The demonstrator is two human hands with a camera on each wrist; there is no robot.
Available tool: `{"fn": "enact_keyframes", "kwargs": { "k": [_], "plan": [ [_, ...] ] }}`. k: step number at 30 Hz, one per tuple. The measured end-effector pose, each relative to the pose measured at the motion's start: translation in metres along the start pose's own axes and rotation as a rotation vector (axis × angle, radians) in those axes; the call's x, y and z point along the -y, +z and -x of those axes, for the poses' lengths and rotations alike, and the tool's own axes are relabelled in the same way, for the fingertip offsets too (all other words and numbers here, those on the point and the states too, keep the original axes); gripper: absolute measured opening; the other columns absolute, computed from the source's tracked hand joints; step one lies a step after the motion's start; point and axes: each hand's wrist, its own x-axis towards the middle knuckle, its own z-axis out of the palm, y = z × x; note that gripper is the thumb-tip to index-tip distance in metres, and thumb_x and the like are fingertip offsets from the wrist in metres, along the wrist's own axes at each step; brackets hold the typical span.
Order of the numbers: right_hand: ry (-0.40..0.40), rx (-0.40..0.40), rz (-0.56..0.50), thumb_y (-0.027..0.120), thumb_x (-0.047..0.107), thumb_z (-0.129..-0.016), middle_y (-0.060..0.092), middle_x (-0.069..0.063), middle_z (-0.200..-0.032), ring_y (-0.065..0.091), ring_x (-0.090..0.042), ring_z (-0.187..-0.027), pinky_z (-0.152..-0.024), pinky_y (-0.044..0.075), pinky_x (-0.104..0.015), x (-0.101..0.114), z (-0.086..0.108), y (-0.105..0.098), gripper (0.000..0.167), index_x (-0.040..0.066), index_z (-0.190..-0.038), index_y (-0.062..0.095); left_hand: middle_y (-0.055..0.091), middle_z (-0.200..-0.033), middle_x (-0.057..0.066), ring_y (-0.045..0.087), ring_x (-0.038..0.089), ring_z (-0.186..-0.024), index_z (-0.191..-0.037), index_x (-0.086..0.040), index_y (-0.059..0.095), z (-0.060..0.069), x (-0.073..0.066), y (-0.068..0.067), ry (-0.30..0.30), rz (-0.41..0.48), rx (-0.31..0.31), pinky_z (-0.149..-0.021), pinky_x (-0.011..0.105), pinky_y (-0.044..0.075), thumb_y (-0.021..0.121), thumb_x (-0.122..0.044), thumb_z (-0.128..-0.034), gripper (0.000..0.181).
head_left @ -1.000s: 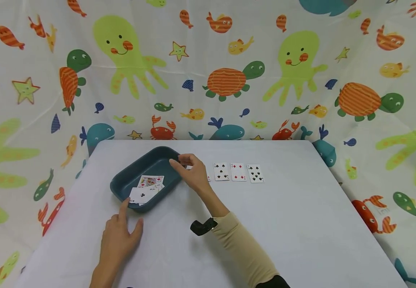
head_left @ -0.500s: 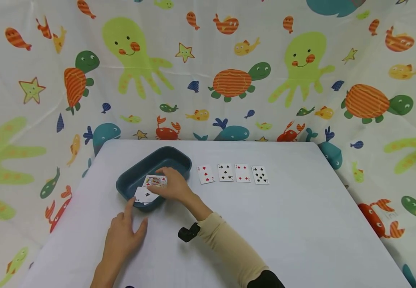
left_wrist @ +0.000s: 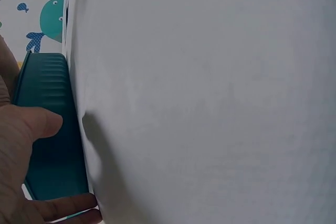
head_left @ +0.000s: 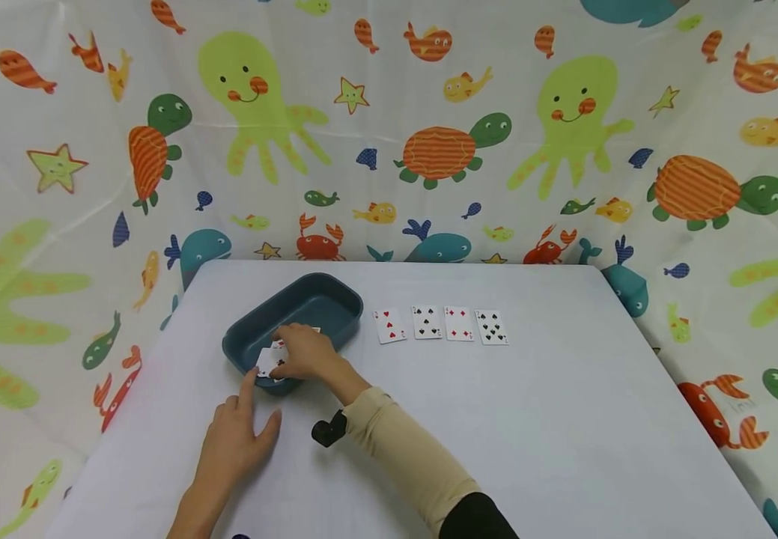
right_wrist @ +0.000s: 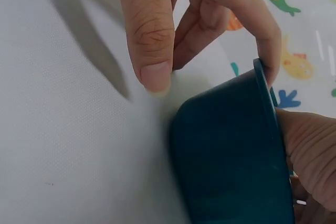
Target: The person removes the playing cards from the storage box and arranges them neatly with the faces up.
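A dark teal tray (head_left: 321,288) lies at a slant on the left half of the white table, with several playing cards (head_left: 267,361) in its near end. My right hand (head_left: 308,353) reaches over the near wall, thumb and fingers down among those cards. Its palm covers part of them, and whether it pinches a card is hidden. My left hand (head_left: 230,442) lies in front of the tray, index finger touching the near rim and thumb spread away. In the right wrist view, the left thumb (right_wrist: 152,40) hangs outside the tray wall (right_wrist: 231,150).
Right of the tray, several face-up cards lie in a row: a red heart card (head_left: 390,326), a spade card (head_left: 427,323), a diamond card (head_left: 459,324) and another black card (head_left: 492,328). A sea-animal printed curtain (head_left: 429,90) hangs behind the table (head_left: 564,419).
My right hand has moved left and down from beside the row of cards into the tray, onto the cards there. The left hand stays at the rim. The head view has shifted slightly.
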Motion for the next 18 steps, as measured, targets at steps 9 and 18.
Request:
{"fn": "enact_keyframes", "kwargs": {
  "k": [9, 18],
  "plan": [
    [0.01, 0.072, 0.045, 0.086, 0.04, -0.081, 0.064, 0.011, -0.135, 0.06, -0.006, -0.119, -0.092, 0.05, -0.026, 0.003, -0.015, 0.006, 0.064, 0.024, -0.139, 0.063, 0.061, -0.106, 0.032, 0.058, 0.041, -0.091, -0.158, -0.003, 0.028, -0.001, -0.002, 0.001, 0.012, 0.0, -0.018, -0.076, 0.058, 0.05, 0.071, -0.029, -0.0915, 0.083],
    [0.026, 0.133, 0.127, 0.086, 0.043, -0.081, 0.068, 0.013, -0.125, 0.062, -0.006, -0.109, -0.084, 0.05, -0.027, 0.012, -0.022, 0.008, 0.06, 0.029, -0.135, 0.064, 0.062, -0.106, 0.033, 0.059, 0.044, -0.093, -0.157, -0.004, 0.029, 0.0, 0.001, 0.002, 0.024, 0.016, -0.031, -0.075, 0.06, 0.05, 0.072, -0.028, -0.0912, 0.082]
  ]
}}
